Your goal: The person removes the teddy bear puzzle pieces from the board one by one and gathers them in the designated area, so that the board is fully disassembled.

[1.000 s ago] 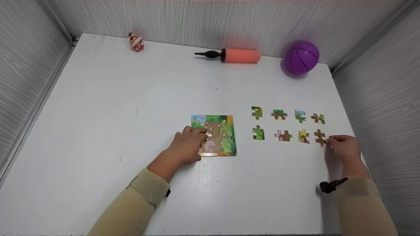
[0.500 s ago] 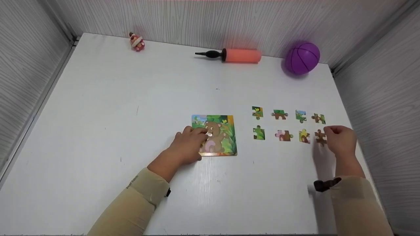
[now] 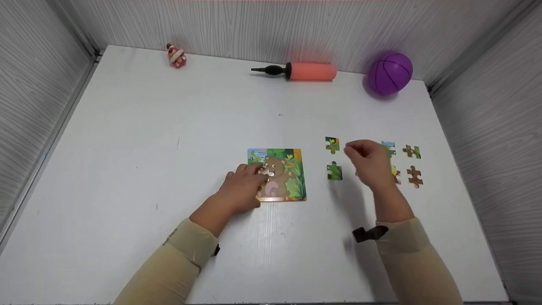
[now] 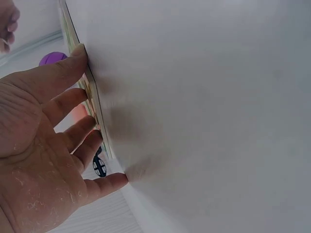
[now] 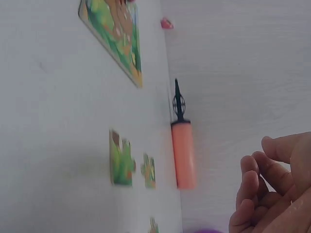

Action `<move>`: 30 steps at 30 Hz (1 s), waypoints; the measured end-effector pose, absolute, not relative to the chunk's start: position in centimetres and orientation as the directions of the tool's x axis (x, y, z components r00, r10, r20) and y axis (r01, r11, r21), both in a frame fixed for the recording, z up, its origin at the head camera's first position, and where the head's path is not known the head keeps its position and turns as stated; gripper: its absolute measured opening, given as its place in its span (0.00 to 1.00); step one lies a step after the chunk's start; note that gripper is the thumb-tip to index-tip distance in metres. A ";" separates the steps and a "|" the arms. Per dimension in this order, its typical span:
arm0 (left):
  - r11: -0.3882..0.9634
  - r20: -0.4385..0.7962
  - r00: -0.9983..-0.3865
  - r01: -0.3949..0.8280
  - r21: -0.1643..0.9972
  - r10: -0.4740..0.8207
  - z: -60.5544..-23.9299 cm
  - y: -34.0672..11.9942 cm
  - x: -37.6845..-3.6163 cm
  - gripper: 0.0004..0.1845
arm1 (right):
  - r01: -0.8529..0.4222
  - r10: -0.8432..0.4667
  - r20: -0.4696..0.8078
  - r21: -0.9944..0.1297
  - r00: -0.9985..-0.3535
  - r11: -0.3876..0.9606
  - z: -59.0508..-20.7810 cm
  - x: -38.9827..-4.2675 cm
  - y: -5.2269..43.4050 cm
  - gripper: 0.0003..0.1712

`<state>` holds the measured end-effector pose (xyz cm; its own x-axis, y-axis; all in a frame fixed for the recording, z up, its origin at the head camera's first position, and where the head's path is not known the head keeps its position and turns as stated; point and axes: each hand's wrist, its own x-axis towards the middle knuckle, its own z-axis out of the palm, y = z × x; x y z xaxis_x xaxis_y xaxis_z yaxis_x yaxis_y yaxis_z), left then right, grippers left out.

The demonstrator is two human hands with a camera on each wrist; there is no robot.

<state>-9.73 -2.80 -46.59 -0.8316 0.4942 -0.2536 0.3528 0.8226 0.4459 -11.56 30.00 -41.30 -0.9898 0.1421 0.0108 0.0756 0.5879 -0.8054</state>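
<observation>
A square bear-picture puzzle board point(image 3: 292, 178) lies on the white table. My left hand point(image 3: 240, 186) rests at its left side with spread, relaxed fingers; in the left wrist view the thumb and fingertips touch the board's edge and the little finger touches the table. My right hand point(image 3: 372, 163) hovers over the loose jigsaw pieces right of the board. Its fingers curl loosely, and no piece shows between thumb and forefinger in the right wrist view. A yellow-and-green piece point(image 3: 332, 145) and a green piece point(image 3: 334, 171) lie just left of it. Other pieces are partly hidden beneath this hand.
Farther right lie a brown-and-green piece point(image 3: 412, 151) and a brown piece point(image 3: 415, 176). Along the back wall are a small red figurine point(image 3: 176, 56), an orange hand pump point(image 3: 312, 71) with a black nozzle, and a purple ball point(image 3: 390, 73).
My right hand has lifted from beside the brown piece at the right end and swung left over the pieces. My left hand has stayed at the board. The visible pieces have kept their places.
</observation>
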 end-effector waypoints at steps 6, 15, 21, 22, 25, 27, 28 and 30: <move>0.825 -0.267 -0.834 0.332 0.458 0.484 -46.6 -2.8 -9.8 0.37 | 0.002 -0.100 -0.083 -0.783 -0.992 0.622 -43.9 -11.5 23.6 0.17; 0.831 -0.291 -0.821 0.340 0.441 0.491 -46.7 -3.0 -9.7 0.36 | -0.031 -0.267 -0.240 -0.687 -0.933 0.726 -47.2 -11.2 17.1 0.25; 0.821 -0.281 -0.823 0.334 0.463 0.493 -46.5 -3.0 -9.6 0.35 | -0.064 -0.242 -0.231 -0.587 -0.942 0.807 -47.7 -11.3 15.9 0.29; 0.822 -0.281 -0.824 0.333 0.463 0.492 -46.5 -3.1 -9.6 0.35 | -0.061 -0.238 -0.232 -0.582 -0.943 0.811 -47.7 -11.3 15.9 0.29; 0.824 -0.283 -0.823 0.335 0.457 0.492 -46.6 -3.1 -9.6 0.35 | -0.042 -0.218 -0.238 -0.579 -0.947 0.814 -47.8 -11.3 15.8 0.26; 0.824 -0.280 -0.825 0.336 0.456 0.491 -46.6 -3.1 -9.6 0.37 | -0.033 -0.207 -0.237 -0.579 -0.949 0.814 -47.8 -11.2 15.8 0.25; 0.825 -0.280 -0.826 0.334 0.456 0.489 -46.7 -3.1 -9.6 0.38 | -0.031 -0.205 -0.238 -0.579 -0.950 0.815 -47.9 -11.2 15.8 0.24; 0.825 -0.276 -0.830 0.330 0.458 0.485 -46.7 -3.1 -9.7 0.41 | -0.028 -0.201 -0.236 -0.581 -0.951 0.813 -47.9 -11.1 15.7 0.23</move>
